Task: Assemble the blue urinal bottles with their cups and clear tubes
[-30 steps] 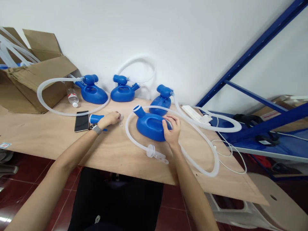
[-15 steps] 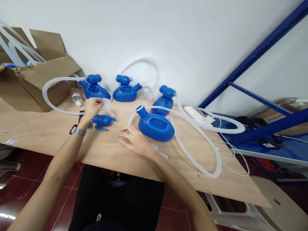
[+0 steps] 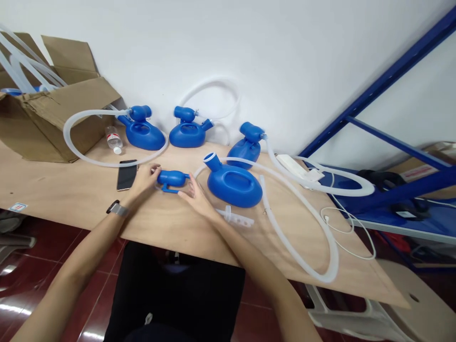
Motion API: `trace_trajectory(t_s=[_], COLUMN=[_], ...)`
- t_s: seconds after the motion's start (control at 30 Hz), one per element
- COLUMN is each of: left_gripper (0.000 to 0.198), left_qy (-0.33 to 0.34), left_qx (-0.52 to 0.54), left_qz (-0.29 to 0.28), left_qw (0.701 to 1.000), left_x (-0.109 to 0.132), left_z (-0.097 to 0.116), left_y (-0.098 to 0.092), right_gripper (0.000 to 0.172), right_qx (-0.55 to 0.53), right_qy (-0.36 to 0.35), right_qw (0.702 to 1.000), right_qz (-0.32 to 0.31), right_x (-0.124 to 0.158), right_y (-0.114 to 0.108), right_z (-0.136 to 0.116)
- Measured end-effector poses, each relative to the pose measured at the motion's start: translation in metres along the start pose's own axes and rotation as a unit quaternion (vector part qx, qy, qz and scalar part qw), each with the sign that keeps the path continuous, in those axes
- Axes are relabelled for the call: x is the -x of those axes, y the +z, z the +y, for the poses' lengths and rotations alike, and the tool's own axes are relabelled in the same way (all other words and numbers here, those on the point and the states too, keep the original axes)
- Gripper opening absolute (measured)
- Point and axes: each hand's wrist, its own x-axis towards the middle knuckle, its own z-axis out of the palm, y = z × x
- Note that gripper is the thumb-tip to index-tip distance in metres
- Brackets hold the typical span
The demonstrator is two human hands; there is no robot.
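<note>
A small blue handled cup with a narrow spout point(image 3: 173, 178) lies sideways just above the tabletop, between my hands. My left hand point(image 3: 145, 178) has its fingers closed round the wide end. At the spout end, my right hand point(image 3: 196, 195) grips with bent fingers, the thumb near the handle tip. A bit of something translucent shows under my left fingers, mostly hidden. Right of my hands a blue urinal bottle point(image 3: 235, 187) stands with its open neck tilted up to the left. A clear plastic strip with holes point(image 3: 238, 218) lies in front of it.
Along the wall stand blue bottles with heads fitted, left point(image 3: 145, 137), middle point(image 3: 187, 135) and right point(image 3: 244, 152), with looping white hoses point(image 3: 329, 247). A phone point(image 3: 127, 175), a water bottle point(image 3: 114, 138), a cardboard box point(image 3: 67, 118) and a power strip point(image 3: 297, 168) also lie about.
My left hand has moved right from the translucent funnel-shaped piece to the blue cup. The cup has shifted right, and my right hand has come onto its spout end.
</note>
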Motion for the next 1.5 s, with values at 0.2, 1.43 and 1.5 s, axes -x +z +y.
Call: trace_trajectory(t_s=[0.2,1.43,1.5], left_gripper=[0.056,0.039,0.039], left_qy=[-0.07,0.255,0.211], left_qx=[0.222,0.299,0.276], left_qz=[-0.019,-0.209,-0.147], left_qw=[0.972,0.896,0.926], left_x=[0.008,0.021,0.018], left_z=[0.041,0.087,0.083], left_y=[0.045,0.011,0.01], right_gripper=[0.115,0.095,0.093], right_qx=[-0.152,-0.377,-0.362], right_qy=[0.108,0.208,0.199], right_qw=[0.979,0.901,0.909], right_qz=[0.083,0.061,0.056], right_x=[-0.015,0.009,0.008], right_y=[-0.016,-0.059,-0.06], right_z=[-0.003,-0.042,-0.04])
